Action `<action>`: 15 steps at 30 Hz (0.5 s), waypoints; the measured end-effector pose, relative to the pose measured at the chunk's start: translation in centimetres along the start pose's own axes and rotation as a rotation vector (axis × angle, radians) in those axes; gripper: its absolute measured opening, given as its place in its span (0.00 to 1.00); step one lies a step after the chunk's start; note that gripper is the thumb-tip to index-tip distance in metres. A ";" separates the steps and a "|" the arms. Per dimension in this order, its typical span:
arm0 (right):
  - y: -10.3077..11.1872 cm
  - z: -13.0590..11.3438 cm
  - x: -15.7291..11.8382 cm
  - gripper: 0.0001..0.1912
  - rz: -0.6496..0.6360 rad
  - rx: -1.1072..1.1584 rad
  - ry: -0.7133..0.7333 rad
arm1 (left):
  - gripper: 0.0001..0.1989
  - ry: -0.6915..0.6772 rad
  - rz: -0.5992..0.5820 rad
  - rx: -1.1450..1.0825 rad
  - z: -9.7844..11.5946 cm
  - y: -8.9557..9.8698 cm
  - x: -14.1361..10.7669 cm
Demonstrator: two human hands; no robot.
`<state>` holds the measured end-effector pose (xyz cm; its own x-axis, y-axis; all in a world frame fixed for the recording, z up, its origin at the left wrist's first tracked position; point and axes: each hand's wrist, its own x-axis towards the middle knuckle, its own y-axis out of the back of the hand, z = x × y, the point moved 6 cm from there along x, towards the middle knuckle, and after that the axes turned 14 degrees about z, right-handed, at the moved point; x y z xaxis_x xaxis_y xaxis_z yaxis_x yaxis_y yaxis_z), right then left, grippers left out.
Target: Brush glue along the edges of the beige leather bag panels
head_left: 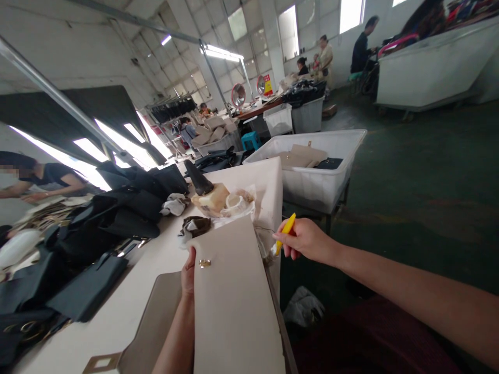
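Nearest: dark red fabric (374, 340) along the bottom edge, my right forearm (409, 291) coming in above it. Right hand (307, 240) narrow, pinching a yellow plastic tool (286, 234), tip angled down. Left hand (188, 274) is up behind a cream leather panel (234, 306), holding it; only the fingers show past the panel's left edge.

Key relation: panel sits straight ahead, between my hands, long axis running away from me. Left hand is on it. Right hand is just off its right edge, not touching, so left is nearer.

Panel looks clean, flat and matte, with squared corners and a small gold metal clasp (205, 263) near the left edge, upper end.

Under and left of it: tan leather flap (150, 322) on the white desk (156, 259). Just past the panel: dark rag (195, 226), grey rag (174, 204), pale block (210, 200), black cone-shaped form (198, 176), and a plastic bag (244, 205) on a second cream panel (263, 179).

Left: black leather bags (109, 218) heaped on the desk. Right: white plastic bin (304, 182) holding cream and black pieces. Farther out: green floor (397, 208), white trolley bin (432, 67), co-workers (360, 52) by the far wall.
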<state>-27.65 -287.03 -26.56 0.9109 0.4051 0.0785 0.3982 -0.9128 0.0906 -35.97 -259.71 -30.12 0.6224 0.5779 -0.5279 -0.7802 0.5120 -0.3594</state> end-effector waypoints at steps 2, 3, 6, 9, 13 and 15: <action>0.0 -0.1 -0.6 0.16 -0.009 0.015 0.012 | 0.27 0.033 -0.053 0.018 -0.3 -0.1 0.1; 0.0 -0.1 -0.4 0.16 0.000 0.014 0.024 | 0.27 0.038 -0.066 0.014 -0.3 -0.1 0.2; 0.0 -0.4 1.8 0.16 0.070 0.000 0.080 | 0.25 0.035 -0.055 -0.019 -0.3 -0.1 0.2; -0.5 -0.6 5.4 0.16 0.156 -0.008 0.112 | 0.25 0.042 -0.031 0.010 -0.3 -0.3 -0.4; -1.3 -0.5 8.3 0.16 0.206 0.012 0.159 | 0.28 0.047 0.032 0.078 0.0 -0.7 -1.1; -1.4 -0.4 8.2 0.16 0.199 0.025 0.219 | 0.29 -0.002 0.078 0.063 0.4 -0.8 -1.3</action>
<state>-20.83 -282.42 -25.69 0.9274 0.2172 0.3046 0.2192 -0.9753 0.0281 -36.13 -260.59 -28.86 0.5597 0.6193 -0.5506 -0.8211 0.5041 -0.2677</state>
